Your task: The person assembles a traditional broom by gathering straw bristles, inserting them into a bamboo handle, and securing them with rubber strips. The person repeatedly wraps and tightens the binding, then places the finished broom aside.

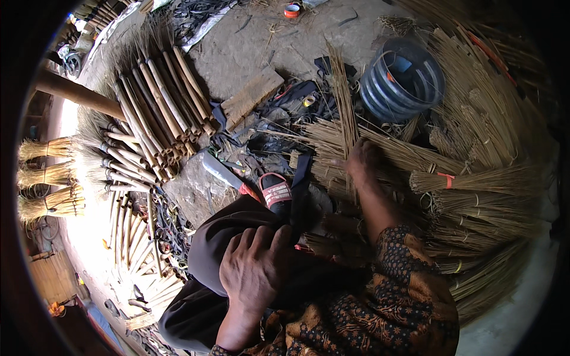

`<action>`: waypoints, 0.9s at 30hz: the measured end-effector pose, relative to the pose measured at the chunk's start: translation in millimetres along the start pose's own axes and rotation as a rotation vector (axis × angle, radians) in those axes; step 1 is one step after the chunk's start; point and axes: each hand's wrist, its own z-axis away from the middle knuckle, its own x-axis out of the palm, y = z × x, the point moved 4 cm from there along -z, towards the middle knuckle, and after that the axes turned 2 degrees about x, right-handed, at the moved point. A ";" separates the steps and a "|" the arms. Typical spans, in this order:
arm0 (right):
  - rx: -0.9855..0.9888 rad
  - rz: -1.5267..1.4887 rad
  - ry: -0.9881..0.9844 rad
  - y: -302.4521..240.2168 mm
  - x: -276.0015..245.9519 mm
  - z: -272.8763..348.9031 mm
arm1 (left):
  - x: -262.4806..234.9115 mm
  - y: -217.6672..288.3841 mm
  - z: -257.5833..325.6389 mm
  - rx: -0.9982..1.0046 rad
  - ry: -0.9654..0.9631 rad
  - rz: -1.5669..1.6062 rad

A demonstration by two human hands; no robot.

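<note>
My right hand (361, 161) is closed around a thin bundle of palm-rib sticks (341, 95), which stands nearly upright in the picture across a pile of similar sticks (386, 142). Its lower end passes beneath my palm, and the fingertips are partly hidden. My left hand (254, 267) lies palm down on my dark-clothed knee, fingers a little apart and bent over it, holding nothing. A sandal (276, 191) shows on my foot beyond the knee. Beside it lies a broad-bladed knife (222, 171) with a red handle.
A grey ribbed bucket (402, 80) stands past my right hand. Tied stick bundles (469, 204) are stacked at the right. Brooms with wooden handles (160, 98) lie in rows at the left. A wooden board (252, 98) and black strips (285, 113) lie ahead, with an orange tape roll (291, 10) farther off.
</note>
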 end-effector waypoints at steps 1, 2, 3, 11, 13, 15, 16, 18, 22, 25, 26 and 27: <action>0.001 0.068 0.012 0.0 5.3 2.5 | -0.2 -0.3 0.2 0.008 -0.004 0.004; -0.018 0.026 -0.040 -2.1 12.0 2.6 | -0.4 -0.4 0.2 0.019 -0.012 0.012; -0.036 0.014 -0.074 -3.6 17.9 2.8 | -0.5 -0.2 0.0 0.034 -0.017 0.020; -0.063 -0.203 0.029 -8.1 30.3 -5.4 | -3.5 -0.5 1.5 0.074 -0.036 0.068; -0.041 -0.290 0.020 -1.9 25.0 -13.9 | -4.7 -1.7 3.2 0.068 -0.033 0.087; -0.013 -0.436 -0.014 6.0 19.9 -25.8 | -5.2 -2.8 4.7 0.070 -0.034 0.089; 0.003 -0.545 -0.053 9.7 19.8 -31.4 | -5.3 -3.4 5.4 0.070 -0.035 0.096; 0.023 -0.798 -0.046 18.2 19.5 -40.1 | -4.7 -4.4 6.6 0.067 -0.038 0.097; 0.121 -1.124 -0.177 30.2 29.0 -44.7 | -3.6 -5.7 9.1 0.065 -0.027 0.129; 0.128 -1.085 -0.129 29.6 18.6 -43.8 | -4.0 -5.8 11.7 0.076 -0.017 0.106; 0.088 -1.043 -0.122 28.8 9.1 -44.7 | -4.4 -6.3 12.6 0.070 -0.012 0.101; 0.070 -0.975 -0.107 25.7 -1.2 -46.5 | -4.6 -6.7 13.5 0.065 -0.009 0.097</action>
